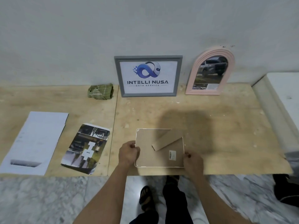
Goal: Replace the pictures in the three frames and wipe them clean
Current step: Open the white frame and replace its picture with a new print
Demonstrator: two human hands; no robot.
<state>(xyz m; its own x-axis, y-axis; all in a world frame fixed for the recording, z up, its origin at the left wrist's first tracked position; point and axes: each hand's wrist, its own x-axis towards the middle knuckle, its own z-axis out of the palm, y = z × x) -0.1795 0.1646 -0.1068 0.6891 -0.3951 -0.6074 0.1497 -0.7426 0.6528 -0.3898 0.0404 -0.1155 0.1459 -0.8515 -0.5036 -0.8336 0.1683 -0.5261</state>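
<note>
Lying between both hands' grip (face-down): frame (pixel 160 149)

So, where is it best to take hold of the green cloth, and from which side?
Pinch the green cloth from above at its bunched, raised middle. It lies crumpled on the table, close to the wall behind and the grey frame on its right, so the top and the front are the freest sides.
</note>
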